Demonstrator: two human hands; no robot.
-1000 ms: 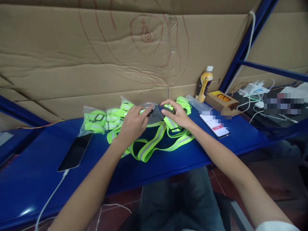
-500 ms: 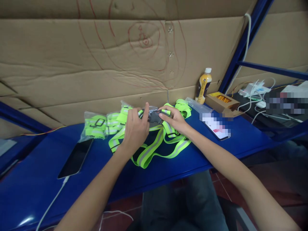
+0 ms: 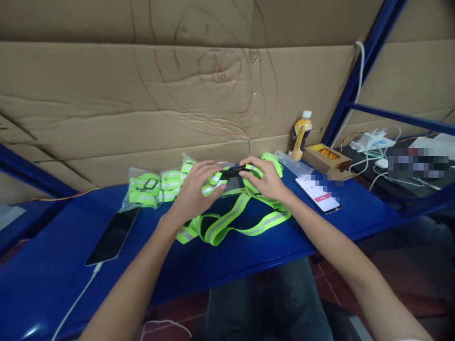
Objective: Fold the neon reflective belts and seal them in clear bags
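Observation:
Above the table a black buckle (image 3: 232, 171) sits between my two hands, with neon yellow-green reflective strap (image 3: 229, 215) running from it. My left hand (image 3: 197, 188) pinches the strap on the buckle's left side, thumb below and fingers above. On the other side, my right hand (image 3: 265, 176) grips the strap and the buckle's right end between thumb and fingers. Loops of the same strap, with a grey stripe, hang down onto the blue table (image 3: 199, 272) below. Whether the buckle's halves are fully locked is too small to tell.
Bagged reflective straps (image 3: 144, 189) lie at the left, by a dark phone (image 3: 113, 237) on a white cable. To the right are a lit phone (image 3: 320, 195), a yellow bottle (image 3: 301, 136), a small cardboard box (image 3: 327, 162) and a clear plastic bag (image 3: 293, 163). Cardboard panels (image 3: 88, 123) stand behind.
My left hand has turned, its fingers now lying over the strap instead of pointing up. The buckle now shows as a dark bar between both hands. The view has tilted slightly upward.

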